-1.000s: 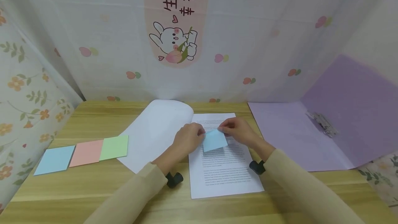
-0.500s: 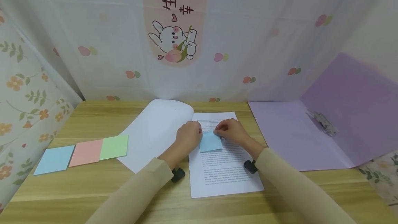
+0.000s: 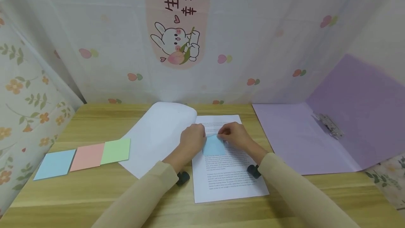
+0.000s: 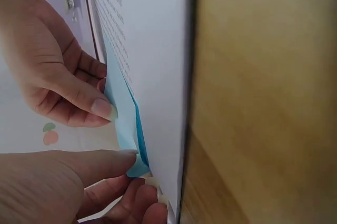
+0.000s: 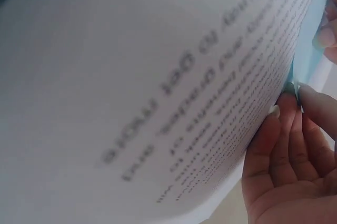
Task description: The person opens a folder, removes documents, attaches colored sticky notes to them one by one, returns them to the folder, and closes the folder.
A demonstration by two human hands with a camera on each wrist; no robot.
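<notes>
A light blue sticky note point(image 3: 213, 147) is over the upper part of a printed page point(image 3: 232, 180). My left hand point(image 3: 193, 138) pinches its upper left corner. At the upper right corner, the thumb and fingers of my right hand point(image 3: 235, 135) pinch the paper too. Seen in the left wrist view, the note point(image 4: 122, 111) has one edge standing off the page. There the left thumb lies on it near the bottom and the right hand point(image 4: 63, 71) holds it higher up. The right wrist view catches the right fingers point(image 5: 310, 145) close against the printed text.
White turned-back pages point(image 3: 158, 133) lie left of the printed page. Further left are blue point(image 3: 55, 164), pink point(image 3: 88, 156) and green point(image 3: 115, 150) sticky pads in a row. An open purple folder point(image 3: 294, 136) with a metal clip point(image 3: 328, 126) stands at the right, against the curtain.
Both hands moved slightly, the right one to the left and the note with it. The note now sits nearer the page's left edge, its lower edge flatter on the text.
</notes>
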